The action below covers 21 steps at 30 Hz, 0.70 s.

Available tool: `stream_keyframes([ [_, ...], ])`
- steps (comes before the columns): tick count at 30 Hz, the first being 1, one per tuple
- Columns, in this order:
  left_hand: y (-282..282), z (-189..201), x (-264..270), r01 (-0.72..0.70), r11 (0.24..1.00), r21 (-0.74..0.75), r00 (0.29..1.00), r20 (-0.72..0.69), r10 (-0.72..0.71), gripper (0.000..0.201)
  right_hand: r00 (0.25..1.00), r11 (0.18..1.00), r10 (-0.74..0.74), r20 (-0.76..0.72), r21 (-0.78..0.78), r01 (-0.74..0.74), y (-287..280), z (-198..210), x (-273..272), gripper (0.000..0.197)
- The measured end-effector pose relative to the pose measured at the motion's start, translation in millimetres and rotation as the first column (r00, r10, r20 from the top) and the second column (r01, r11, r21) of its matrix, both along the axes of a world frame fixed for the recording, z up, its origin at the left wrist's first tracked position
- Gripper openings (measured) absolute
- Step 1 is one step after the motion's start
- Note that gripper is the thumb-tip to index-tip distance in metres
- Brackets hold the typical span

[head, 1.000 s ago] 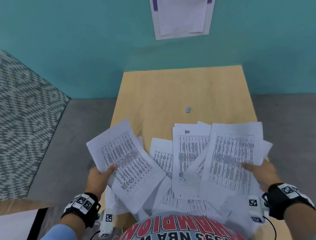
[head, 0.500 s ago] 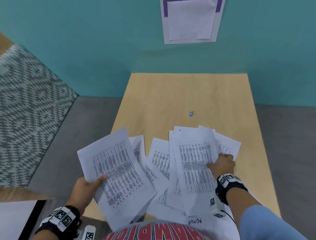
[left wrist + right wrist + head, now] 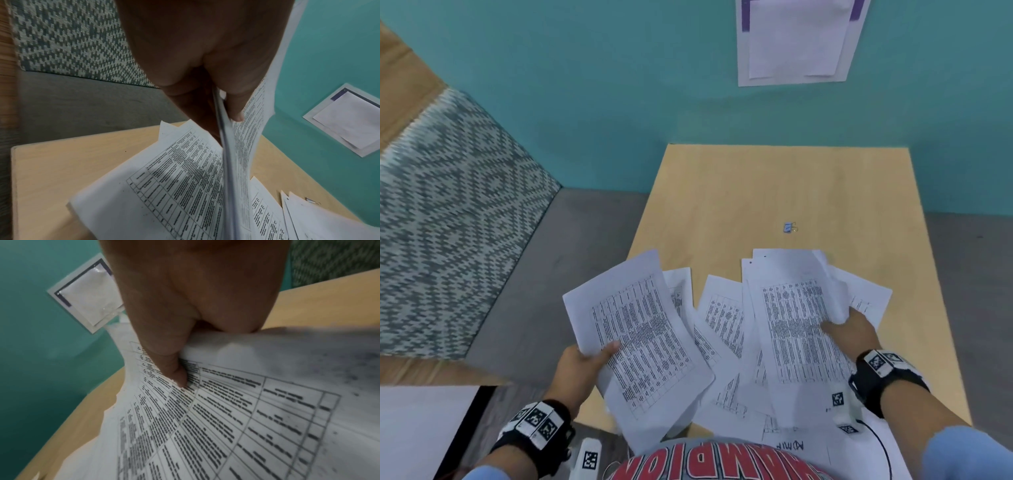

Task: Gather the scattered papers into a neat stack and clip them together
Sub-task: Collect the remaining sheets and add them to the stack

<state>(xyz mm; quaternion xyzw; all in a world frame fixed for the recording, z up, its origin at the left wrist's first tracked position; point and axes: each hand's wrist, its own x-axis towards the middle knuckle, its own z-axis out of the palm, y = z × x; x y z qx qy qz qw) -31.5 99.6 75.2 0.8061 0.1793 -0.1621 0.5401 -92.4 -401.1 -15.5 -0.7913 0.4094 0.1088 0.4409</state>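
Printed white sheets lie scattered over the near half of a light wooden table [image 3: 774, 185]. My left hand [image 3: 585, 359] pinches a few sheets [image 3: 640, 339] by their left edge, lifted over the table's near left corner; the left wrist view shows the thumb [image 3: 236, 112] on top of that bundle [image 3: 228, 162]. My right hand [image 3: 852, 329] grips another bundle [image 3: 798, 332] at its right edge, with the thumb [image 3: 176, 374] pressed on the printed table [image 3: 226, 418]. Loose sheets [image 3: 722, 318] lie between the two bundles. A small blue binder clip [image 3: 789, 227] sits alone farther back, also visible as a clip [image 3: 310, 200] in the left wrist view.
A teal wall [image 3: 619, 85] stands behind the table with a taped paper notice [image 3: 798, 37]. A patterned grey rug [image 3: 448, 222] and grey floor [image 3: 551, 274] lie to the left. Bare tabletop stretches beyond the clip.
My right hand slid its bundle left toward the table's middle, over the other sheets. The left hand's sheets stayed lifted at the left and shifted little.
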Motion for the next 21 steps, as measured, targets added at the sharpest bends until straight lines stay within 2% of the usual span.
stream_keyframes([
  [4,-18.4,3.8,7.1,0.030,1.000,0.005,0.999,0.024,-0.030,0.014,0.980,0.972,-0.154,0.124,0.195,0.128,-15.3,33.3,-29.9,0.045],
  [7,-31.5,3.5,16.7,0.060,0.998,0.036,0.998,0.016,-0.060,0.020,0.944,0.940,-0.248,0.218,0.288,0.180,-26.9,79.8,-48.4,0.036],
  [9,-42.7,4.7,25.4,0.102,0.993,0.053,0.995,0.012,-0.103,0.021,0.935,0.932,-0.247,0.255,0.326,0.158,-38.5,104.5,-60.6,0.035],
  [11,-58.7,10.4,34.0,0.164,0.984,0.066,0.986,0.026,-0.166,0.021,0.938,0.929,-0.217,0.271,0.352,0.114,-50.8,123.2,-67.5,0.044],
  [13,-78.2,20.4,42.7,0.242,0.966,0.091,0.968,0.043,-0.247,0.030,0.927,0.913,-0.195,0.320,0.406,0.052,-53.4,142.4,-70.7,0.036],
  [16,-113.8,45.1,50.6,0.395,0.910,0.124,0.913,0.060,-0.404,0.038,0.894,0.877,-0.175,0.412,0.479,-0.049,-45.1,162.3,-65.2,0.039],
  [17,-126.5,54.3,51.0,0.441,0.891,0.104,0.891,0.064,-0.449,0.043,0.887,0.856,-0.186,0.423,0.513,-0.066,-42.0,163.8,-60.9,0.040],
  [20,-160.9,75.1,45.5,0.575,0.818,-0.031,0.817,0.077,-0.572,0.077,0.896,0.803,-0.190,0.401,0.589,-0.093,-24.7,165.7,-46.1,0.047],
  [21,-171.7,79.8,41.5,0.597,0.797,-0.090,0.803,0.068,-0.593,0.078,0.908,0.782,-0.173,0.382,0.613,-0.109,-18.1,163.7,-41.7,0.048],
])
